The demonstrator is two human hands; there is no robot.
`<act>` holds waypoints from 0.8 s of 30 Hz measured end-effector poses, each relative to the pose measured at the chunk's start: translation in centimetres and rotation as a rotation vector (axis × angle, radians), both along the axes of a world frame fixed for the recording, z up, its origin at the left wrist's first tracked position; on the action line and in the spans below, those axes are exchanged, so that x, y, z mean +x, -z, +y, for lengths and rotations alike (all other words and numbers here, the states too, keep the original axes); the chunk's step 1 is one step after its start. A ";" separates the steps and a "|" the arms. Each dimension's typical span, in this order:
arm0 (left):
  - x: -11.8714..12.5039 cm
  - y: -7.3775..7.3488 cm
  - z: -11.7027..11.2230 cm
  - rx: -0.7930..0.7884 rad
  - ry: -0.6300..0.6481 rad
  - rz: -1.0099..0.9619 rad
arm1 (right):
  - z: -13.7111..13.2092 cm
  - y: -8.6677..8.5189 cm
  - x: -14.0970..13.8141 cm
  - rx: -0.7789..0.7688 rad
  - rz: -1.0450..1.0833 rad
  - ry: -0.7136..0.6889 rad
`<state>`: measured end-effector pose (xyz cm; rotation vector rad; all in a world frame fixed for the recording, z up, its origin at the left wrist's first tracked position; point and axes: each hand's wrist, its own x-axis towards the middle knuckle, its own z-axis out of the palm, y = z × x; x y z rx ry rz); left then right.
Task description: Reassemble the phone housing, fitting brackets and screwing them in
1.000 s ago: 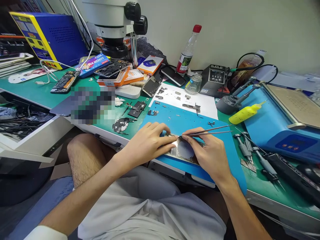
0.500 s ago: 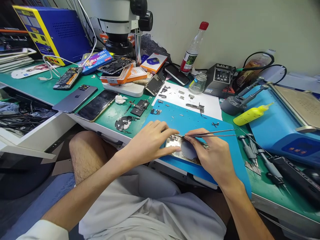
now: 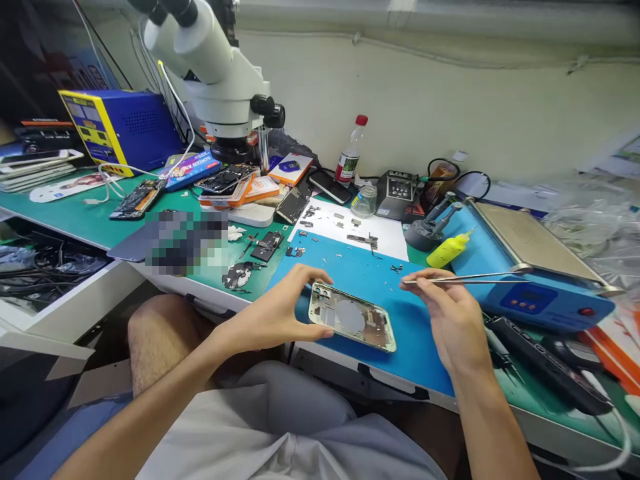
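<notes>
Pale metal rectangular phone housing [image 3: 370, 320], clamped at one end by the nearer left hand [image 3: 280, 308], extended lengthwise rightward, apart from the right hand [image 3: 450, 317] pinching slim silver metal tweezers [image 3: 473, 277].

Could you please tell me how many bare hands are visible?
2. The left hand grips the left end of a pale rectangular phone frame; the right hand holds slim silver metal tweezers. No other hand shows.

A workbench with a green top [image 3: 80, 217] carries a bright-blue mat [image 3: 415, 320], a white paper sheet [image 3: 323, 222] along the mat's far edge, a boxy blue-and-yellow unit [image 3: 145, 123], an opened black phone with orange parts [image 3: 137, 199], and a flat black rectangular component [image 3: 269, 247] near the mat.
</notes>
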<state>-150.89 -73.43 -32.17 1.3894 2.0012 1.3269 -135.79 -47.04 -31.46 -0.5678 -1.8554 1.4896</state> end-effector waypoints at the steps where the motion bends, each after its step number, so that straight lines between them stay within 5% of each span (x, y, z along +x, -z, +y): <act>1: -0.2 -0.3 0.2 0.069 0.007 -0.175 | 0.8 0.0 0.7 -0.047 0.029 0.043; 4: -1.1 -1.3 1.8 0.229 0.009 -0.596 | 1.9 0.2 2.6 -0.170 0.064 0.099; 6: -1.7 -1.9 3.3 0.128 0.037 -0.638 | 1.9 0.5 3.4 -0.230 0.068 0.096; 9: -3.0 -2.8 5.9 -0.145 0.152 -0.487 | 1.4 0.8 3.8 -0.276 0.070 0.086; 13: -3.9 -3.9 9.6 -0.323 0.283 -0.231 | 1.1 0.9 4.0 -0.278 0.050 0.074; 18: -1.0 -4.3 13.1 -0.373 0.308 0.174 | 1.0 1.0 4.4 -0.234 0.015 0.043; 24: 1.6 -3.6 13.0 -0.365 0.181 0.451 | 1.0 1.4 4.6 -0.183 -0.010 0.013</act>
